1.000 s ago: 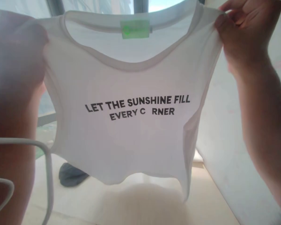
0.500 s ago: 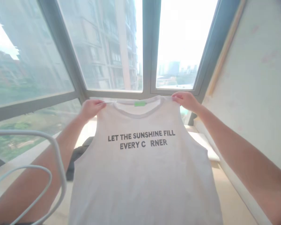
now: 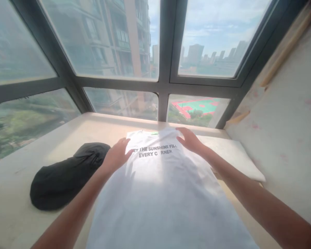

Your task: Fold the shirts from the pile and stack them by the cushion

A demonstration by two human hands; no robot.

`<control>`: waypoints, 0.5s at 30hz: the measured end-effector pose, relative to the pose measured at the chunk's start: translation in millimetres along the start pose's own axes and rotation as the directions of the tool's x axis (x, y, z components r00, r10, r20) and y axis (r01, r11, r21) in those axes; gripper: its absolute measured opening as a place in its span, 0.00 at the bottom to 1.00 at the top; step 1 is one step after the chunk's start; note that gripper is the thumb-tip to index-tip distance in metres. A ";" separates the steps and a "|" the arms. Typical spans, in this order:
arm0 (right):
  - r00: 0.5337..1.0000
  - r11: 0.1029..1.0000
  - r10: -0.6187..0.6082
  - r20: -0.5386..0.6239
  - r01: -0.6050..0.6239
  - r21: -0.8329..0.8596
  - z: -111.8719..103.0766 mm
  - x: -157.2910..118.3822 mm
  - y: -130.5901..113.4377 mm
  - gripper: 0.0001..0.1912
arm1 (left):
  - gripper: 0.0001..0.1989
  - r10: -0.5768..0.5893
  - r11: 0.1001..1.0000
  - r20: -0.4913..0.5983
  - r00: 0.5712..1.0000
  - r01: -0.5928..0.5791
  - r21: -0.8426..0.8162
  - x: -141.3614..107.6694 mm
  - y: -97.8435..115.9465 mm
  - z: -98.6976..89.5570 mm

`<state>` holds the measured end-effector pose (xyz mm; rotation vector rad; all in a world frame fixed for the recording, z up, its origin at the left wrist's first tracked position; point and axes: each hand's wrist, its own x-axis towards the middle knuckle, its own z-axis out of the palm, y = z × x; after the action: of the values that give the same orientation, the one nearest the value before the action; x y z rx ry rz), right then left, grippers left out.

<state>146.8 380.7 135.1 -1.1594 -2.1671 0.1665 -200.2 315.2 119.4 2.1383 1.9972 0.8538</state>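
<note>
The white shirt (image 3: 158, 197) runs lengthwise toward the window (image 3: 119, 45), its far end between left hand (image 3: 117, 153) and right hand (image 3: 191, 139) (both similarly near, loosely open, gripping nothing)

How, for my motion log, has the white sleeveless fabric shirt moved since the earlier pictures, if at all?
Yes: the shirt came down from over the grey-framed lower windowpanes to below them.

Bright window (image 3: 217, 38) daylight, sunlit streak down the white shirt (image 3: 160, 180), hazy softness.
</note>
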 end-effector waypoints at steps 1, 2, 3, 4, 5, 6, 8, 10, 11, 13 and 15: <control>0.998 1.000 -0.013 0.061 0.013 0.012 10.1 -29.0 -6.3 0.17 | 0.23 -0.003 1.000 0.044 0.999 0.002 0.029 -34.2 -0.6 13.4; 0.991 0.999 -0.027 0.133 0.025 0.022 20.6 -59.7 -13.3 0.18 | 0.24 -0.005 0.998 0.092 0.996 -0.002 0.069 -69.4 -0.8 26.6; 0.978 0.999 -0.041 0.205 0.036 0.027 31.4 -90.7 -20.6 0.20 | 0.26 0.013 0.984 0.143 0.990 -0.038 0.176 -103.9 -0.9 39.3; 0.961 0.999 -0.053 0.272 0.048 0.025 42.0 -120.3 -27.8 0.21 | 0.26 0.017 0.961 0.154 0.988 -0.058 0.270 -135.7 -1.1 51.0; 0.940 0.998 -0.062 0.335 0.060 0.018 52.0 -147.1 -34.5 0.23 | 0.27 0.025 0.937 0.148 0.989 -0.075 0.341 -162.9 -1.4 61.2; 0.925 0.998 -0.064 0.374 0.069 -0.001 61.1 -169.7 -40.3 0.24 | 0.28 0.044 0.916 0.142 0.989 -0.097 0.390 -184.5 -1.9 69.6; 0.909 0.996 -0.058 0.413 0.082 -0.041 75.2 -199.6 -48.2 0.27 | 0.30 0.079 0.884 0.141 0.987 -0.134 0.447 -208.1 -3.7 80.0; 0.912 0.994 -0.026 0.410 0.066 -0.084 84.2 -209.7 -51.4 0.28 | 0.31 0.100 0.870 0.160 0.982 -0.165 0.465 -208.2 -7.0 83.2; 0.917 0.993 -0.004 0.400 0.049 -0.103 87.4 -209.1 -51.8 0.29 | 0.31 0.103 0.869 0.175 0.979 -0.175 0.464 -202.0 -9.6 83.1; 0.926 0.991 0.033 0.377 0.017 -0.130 93.0 -201.6 -51.4 0.29 | 0.31 0.098 0.871 0.209 0.973 -0.185 0.455 -183.4 -16.4 81.4; 0.930 0.989 0.060 0.361 -0.008 -0.145 98.9 -191.0 -50.9 0.28 | 0.30 0.094 0.876 0.239 0.966 -0.195 0.442 -162.6 -24.9 79.3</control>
<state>124.7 220.2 -15.3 -1.3321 -2.5187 0.2660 -184.3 189.1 -11.7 2.5206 2.1074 0.1431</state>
